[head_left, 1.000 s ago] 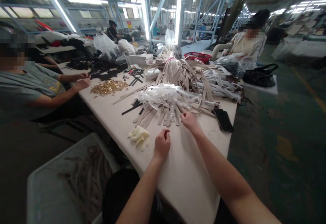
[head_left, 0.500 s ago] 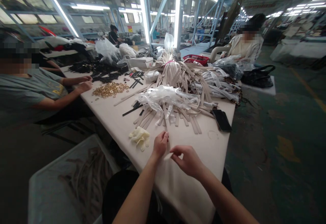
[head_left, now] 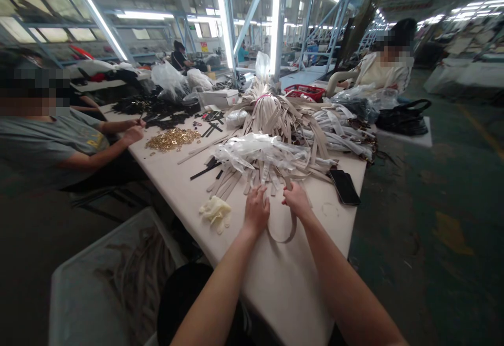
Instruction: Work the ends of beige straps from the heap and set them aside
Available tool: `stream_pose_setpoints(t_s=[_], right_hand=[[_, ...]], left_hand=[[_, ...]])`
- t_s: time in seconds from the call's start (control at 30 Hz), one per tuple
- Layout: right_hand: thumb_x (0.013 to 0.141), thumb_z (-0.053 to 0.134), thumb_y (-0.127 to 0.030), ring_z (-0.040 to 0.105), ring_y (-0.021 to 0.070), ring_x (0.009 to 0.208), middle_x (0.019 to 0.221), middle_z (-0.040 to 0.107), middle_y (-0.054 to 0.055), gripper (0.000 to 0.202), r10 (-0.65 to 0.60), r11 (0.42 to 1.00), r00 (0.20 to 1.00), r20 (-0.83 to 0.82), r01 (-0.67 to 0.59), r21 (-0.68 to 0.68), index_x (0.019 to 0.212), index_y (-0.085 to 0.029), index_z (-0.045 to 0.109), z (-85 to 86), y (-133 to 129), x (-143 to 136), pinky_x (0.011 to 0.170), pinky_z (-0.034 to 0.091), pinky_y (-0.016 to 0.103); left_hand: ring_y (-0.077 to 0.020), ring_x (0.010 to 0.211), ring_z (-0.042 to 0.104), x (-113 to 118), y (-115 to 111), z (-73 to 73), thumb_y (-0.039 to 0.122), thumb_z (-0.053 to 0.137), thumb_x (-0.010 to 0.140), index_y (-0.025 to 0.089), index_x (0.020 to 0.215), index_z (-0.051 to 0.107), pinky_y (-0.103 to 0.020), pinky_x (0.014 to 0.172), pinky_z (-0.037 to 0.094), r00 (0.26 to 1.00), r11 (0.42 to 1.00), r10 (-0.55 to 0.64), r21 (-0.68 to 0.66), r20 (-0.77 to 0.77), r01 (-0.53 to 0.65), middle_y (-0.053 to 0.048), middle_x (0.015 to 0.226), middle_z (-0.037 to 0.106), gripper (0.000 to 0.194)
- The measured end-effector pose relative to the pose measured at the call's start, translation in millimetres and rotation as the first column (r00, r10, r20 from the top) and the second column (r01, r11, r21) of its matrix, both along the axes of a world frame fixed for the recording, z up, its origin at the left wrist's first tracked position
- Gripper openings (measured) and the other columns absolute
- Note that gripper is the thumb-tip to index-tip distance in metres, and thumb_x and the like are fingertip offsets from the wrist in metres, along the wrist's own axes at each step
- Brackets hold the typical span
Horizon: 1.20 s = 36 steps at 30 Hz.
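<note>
My left hand (head_left: 256, 210) and my right hand (head_left: 296, 199) rest close together on the white table (head_left: 283, 278), each gripping one end of a beige strap (head_left: 282, 237) that bends into a loop toward me between them. Just beyond my fingers lies a fan of loose beige straps (head_left: 232, 180) under crumpled clear plastic wrap (head_left: 255, 149). A larger bundle of beige straps (head_left: 271, 112) is heaped farther back.
A pale glove (head_left: 216, 212) lies left of my left hand; a black phone (head_left: 345, 187) lies to the right near the table edge. A seated person's hands (head_left: 132, 130) work beside a gold hardware pile (head_left: 171, 138). A grey bin (head_left: 114, 278) stands at lower left.
My hands moved forward from near the table's front edge to the strap pile. A beige strap now hangs looped between them, where before I pinched a small pale piece.
</note>
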State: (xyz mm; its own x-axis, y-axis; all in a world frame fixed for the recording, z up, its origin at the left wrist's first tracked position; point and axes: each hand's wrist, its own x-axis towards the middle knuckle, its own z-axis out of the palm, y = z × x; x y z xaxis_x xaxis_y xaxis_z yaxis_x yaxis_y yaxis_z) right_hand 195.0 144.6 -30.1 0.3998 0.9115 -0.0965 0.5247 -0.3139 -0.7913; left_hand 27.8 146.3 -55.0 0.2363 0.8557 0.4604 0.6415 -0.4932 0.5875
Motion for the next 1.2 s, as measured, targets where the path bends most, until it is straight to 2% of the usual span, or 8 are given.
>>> stream_pose_setpoints(t_s=[0.17, 0.4, 0.53, 0.63, 0.77, 0.87, 0.97, 1.2], right_hand=[[0.077, 0.067, -0.032, 0.069, 0.0293, 0.096, 0.093, 0.073, 0.016, 0.02, -0.037, 0.999, 0.992, 0.122, 0.035, 0.022, 0.086, -0.015, 0.069, -7.0, 37, 6, 0.08, 0.049, 0.032], [0.066, 0.07, -0.021, 0.067, 0.0266, 0.09, 0.077, 0.071, 0.013, 0.007, 0.021, 1.0, 0.997, -0.071, -0.021, 0.006, 0.067, -0.018, 0.063, -19.8, 49, 1, 0.072, 0.047, 0.027], [0.07, 0.07, -0.034, 0.058, 0.0154, 0.053, 0.055, 0.058, -0.001, 0.021, 0.097, 0.995, 0.967, -0.236, -0.091, 0.034, 0.076, -0.016, 0.063, -21.5, 27, -6, 0.05, 0.041, 0.022], [0.073, 0.067, -0.048, 0.043, 0.0104, 0.038, 0.045, 0.045, -0.008, 0.033, 0.159, 0.987, 0.915, -0.37, -0.155, 0.042, 0.08, -0.016, 0.062, -26.5, -6, -17, 0.039, 0.032, 0.021], [0.069, 0.074, -0.051, 0.034, 0.0078, 0.036, 0.045, 0.04, -0.01, 0.039, 0.222, 0.975, 0.77, -0.598, -0.191, 0.116, 0.081, -0.016, 0.062, -32.7, -41, -28, 0.036, 0.024, 0.02], [0.067, 0.077, -0.045, 0.036, 0.0073, 0.038, 0.049, 0.048, -0.007, 0.037, 0.226, 0.974, 0.771, -0.595, -0.177, 0.141, 0.083, -0.014, 0.066, -33.6, -53, -31, 0.038, 0.025, 0.02], [0.07, 0.072, -0.047, 0.036, 0.0076, 0.038, 0.053, 0.052, -0.005, 0.034, 0.178, 0.984, 0.772, -0.61, -0.147, 0.102, 0.082, -0.015, 0.066, -34.0, -58, -34, 0.038, 0.026, 0.021], [0.074, 0.07, -0.052, 0.047, 0.0123, 0.051, 0.06, 0.059, -0.001, 0.038, 0.173, 0.964, 0.842, -0.511, -0.039, 0.262, 0.08, -0.015, 0.069, -33.8, -71, -43, 0.048, 0.034, 0.023]], left_hand=[[-0.029, 0.126, 0.046, 7, -1, -3.8, 0.021, 0.058, 0.089, 0.023, 0.115, 0.065, -0.048, 0.11, 0.03, 0.983, 0.997, -0.078, -0.022, -0.166, 0.076, -0.011, 0.134, 0.057, 0.027], [-0.0284, 0.123, 0.047, 7, 0, 0.4, 0.024, 0.057, 0.09, 0.021, 0.107, 0.068, -0.047, 0.108, 0.032, 0.985, 0.997, -0.072, -0.034, -0.159, 0.067, -0.012, 0.129, 0.06, 0.021], [-0.027, 0.113, 0.055, 3, -2, 2.6, 0.03, 0.054, 0.092, 0.019, 0.1, 0.07, -0.043, 0.102, 0.038, 0.999, 0.995, -0.042, -0.094, 0.006, 0.043, -0.012, 0.113, 0.066, 0.021], [-0.023, 0.09, 0.062, -2, -6, 0.5, 0.04, 0.05, 0.093, 0.017, 0.091, 0.072, -0.035, 0.083, 0.046, 0.972, 0.963, 0.042, -0.27, 0.229, 0.022, -0.008, 0.092, 0.069, 0.032], [-0.0179, 0.064, 0.06, 0, -14, -3.6, 0.051, 0.061, 0.084, 0.015, 0.078, 0.074, -0.027, 0.06, 0.042, 0.864, 0.799, 0.112, -0.561, 0.491, 0.215, -0.003, 0.066, 0.065, 0.038], [-0.0146, 0.055, 0.056, 4, -20, -5.5, 0.048, 0.074, 0.073, 0.013, 0.08, 0.075, -0.025, 0.053, 0.039, 0.74, 0.699, 0.193, -0.62, 0.644, 0.357, -0.003, 0.063, 0.065, 0.035], [-0.0139, 0.055, 0.057, 5, -23, -8.6, 0.048, 0.079, 0.068, 0.012, 0.082, 0.074, -0.024, 0.053, 0.041, 0.657, 0.709, 0.257, -0.6, 0.709, 0.371, -0.006, 0.068, 0.069, 0.039], [-0.0094, 0.047, 0.047, -5, -29, -17.0, 0.052, 0.077, 0.071, 0.014, 0.074, 0.067, -0.021, 0.047, 0.034, 0.679, 0.735, 0.217, -0.575, 0.701, 0.359, 0.002, 0.053, 0.056, 0.04]])
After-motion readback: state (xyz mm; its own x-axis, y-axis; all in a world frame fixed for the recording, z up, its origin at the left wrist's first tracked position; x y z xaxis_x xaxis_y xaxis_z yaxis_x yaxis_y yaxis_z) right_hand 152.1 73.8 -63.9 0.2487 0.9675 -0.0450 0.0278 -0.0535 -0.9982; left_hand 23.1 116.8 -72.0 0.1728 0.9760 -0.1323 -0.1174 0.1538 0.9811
